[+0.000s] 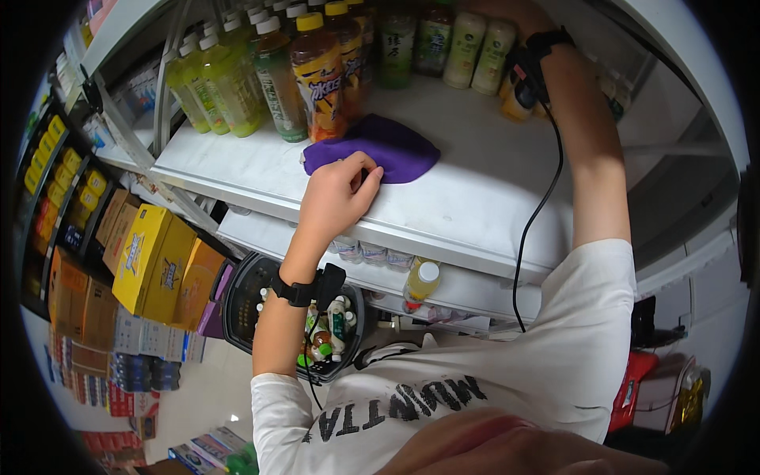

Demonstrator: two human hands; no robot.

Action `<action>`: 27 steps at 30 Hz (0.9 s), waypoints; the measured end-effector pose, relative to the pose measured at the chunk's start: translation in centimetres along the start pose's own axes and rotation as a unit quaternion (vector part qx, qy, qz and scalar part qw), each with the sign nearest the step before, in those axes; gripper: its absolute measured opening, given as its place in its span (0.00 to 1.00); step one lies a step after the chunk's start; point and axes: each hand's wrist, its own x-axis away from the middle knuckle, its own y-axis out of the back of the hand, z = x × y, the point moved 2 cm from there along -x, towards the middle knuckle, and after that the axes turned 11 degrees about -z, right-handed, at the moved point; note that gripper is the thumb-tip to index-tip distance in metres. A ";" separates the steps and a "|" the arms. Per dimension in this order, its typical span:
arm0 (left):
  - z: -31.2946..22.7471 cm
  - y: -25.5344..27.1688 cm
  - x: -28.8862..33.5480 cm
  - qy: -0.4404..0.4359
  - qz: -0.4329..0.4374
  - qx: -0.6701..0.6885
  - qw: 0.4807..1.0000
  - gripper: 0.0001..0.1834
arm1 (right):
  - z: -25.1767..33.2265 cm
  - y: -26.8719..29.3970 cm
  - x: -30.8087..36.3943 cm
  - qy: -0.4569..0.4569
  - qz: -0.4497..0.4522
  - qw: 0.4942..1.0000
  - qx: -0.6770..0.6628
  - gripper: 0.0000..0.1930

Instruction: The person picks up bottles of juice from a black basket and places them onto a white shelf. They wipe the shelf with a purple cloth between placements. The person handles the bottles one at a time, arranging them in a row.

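A purple cloth (pixel 404 150) lies on the white shelf (pixel 467 190), close to its front edge. My left hand (pixel 342 190) rests on the cloth's near side, its fingers curled and closed on it. Just behind stand a bottle of amber drink with a yellow cap (pixel 318 79) and a green bottle with a white cap (pixel 281 87). My right arm stretches deep to the back right of the shelf. Dim light and the picture's top edge hide the fingers of my right hand (pixel 514 12), which is nearest to two pale green bottles (pixel 479 55).
Rows of green-tea bottles (pixel 229 87) fill the shelf's left side. Below, a lower shelf holds a yellow bottle (pixel 423 281). A dark basket (pixel 245 309) with several bottles stands on the floor. Yellow cartons (pixel 154 261) are stacked at left. A black cable (pixel 546 206) hangs from my right wrist.
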 end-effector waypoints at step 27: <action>2.2 1.8 0.8 -0.113 -0.080 0.094 0.986 0.13 | 19.5 15.7 16.3 -0.113 -0.019 0.993 -0.026 0.24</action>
